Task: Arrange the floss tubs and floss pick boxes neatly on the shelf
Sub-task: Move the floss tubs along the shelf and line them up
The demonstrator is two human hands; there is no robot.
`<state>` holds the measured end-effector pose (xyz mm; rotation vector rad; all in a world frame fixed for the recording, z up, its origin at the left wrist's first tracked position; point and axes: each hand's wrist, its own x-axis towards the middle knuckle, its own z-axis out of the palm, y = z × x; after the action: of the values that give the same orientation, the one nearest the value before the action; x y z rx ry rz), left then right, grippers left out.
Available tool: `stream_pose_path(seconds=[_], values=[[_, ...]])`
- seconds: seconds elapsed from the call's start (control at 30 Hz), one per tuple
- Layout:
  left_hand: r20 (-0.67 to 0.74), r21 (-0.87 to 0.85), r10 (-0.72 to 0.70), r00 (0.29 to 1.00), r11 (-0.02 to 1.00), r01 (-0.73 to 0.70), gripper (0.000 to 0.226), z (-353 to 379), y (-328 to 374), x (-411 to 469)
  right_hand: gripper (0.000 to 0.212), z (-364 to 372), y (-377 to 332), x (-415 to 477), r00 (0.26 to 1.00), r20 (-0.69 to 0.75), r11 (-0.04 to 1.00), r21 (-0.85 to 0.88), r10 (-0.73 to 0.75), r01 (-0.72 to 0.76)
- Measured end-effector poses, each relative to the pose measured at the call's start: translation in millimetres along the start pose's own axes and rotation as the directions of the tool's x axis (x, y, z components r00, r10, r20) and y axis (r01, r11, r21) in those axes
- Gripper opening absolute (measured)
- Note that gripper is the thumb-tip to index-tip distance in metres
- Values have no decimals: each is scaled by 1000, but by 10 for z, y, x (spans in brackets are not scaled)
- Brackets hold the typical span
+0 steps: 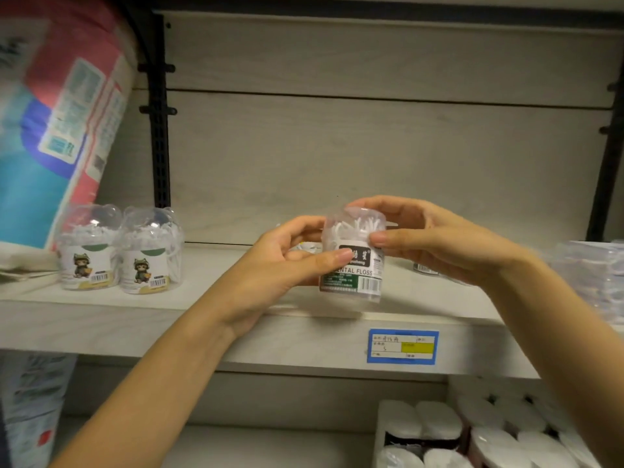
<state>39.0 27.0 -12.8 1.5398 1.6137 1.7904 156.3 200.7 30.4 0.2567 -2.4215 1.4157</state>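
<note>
A clear floss tub with a dark "DENTAL FLOSS" label and white picks inside is held upright just above the shelf. My left hand grips its left side, thumb across the label. My right hand holds its top and right side. Two clear tubs with cartoon labels, one beside the other, stand side by side at the shelf's left. Another tub lies partly hidden behind my right hand. Blurred clear packs are stacked at the right edge.
A large pink and blue soft pack leans at the far left. A blue price tag is stuck on the shelf's front edge. Wrapped paper rolls fill the lower shelf at right. Black uprights frame the back panel.
</note>
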Motion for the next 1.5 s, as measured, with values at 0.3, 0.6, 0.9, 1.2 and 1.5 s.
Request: stream_pose_path(seconds=[0.3, 0.6, 0.9, 1.2, 1.5], values=[[-145, 19, 93, 985, 996, -91, 65, 66, -55, -4, 53, 289, 115, -86, 951, -310, 989, 141, -6, 52], [-90, 99, 211, 973, 974, -202, 55, 534, -87, -13, 43, 344, 162, -698, 829, -553, 997, -39, -79, 70], [24, 165, 333, 942, 929, -333, 43, 1738, 108, 136, 50, -296, 232, -1745, 733, -636, 952, -303, -240, 49], [-11, 214, 357, 934, 913, -346, 50, 3294, 461, 414, 61, -1523, 119, -2854, 774, -560, 885, -466, -296, 1], [180, 797, 265, 947, 525, -299, 48, 3819, 679, 1271, 70, -2561, 57, -2973, 839, -516, 685, -675, -174, -274]])
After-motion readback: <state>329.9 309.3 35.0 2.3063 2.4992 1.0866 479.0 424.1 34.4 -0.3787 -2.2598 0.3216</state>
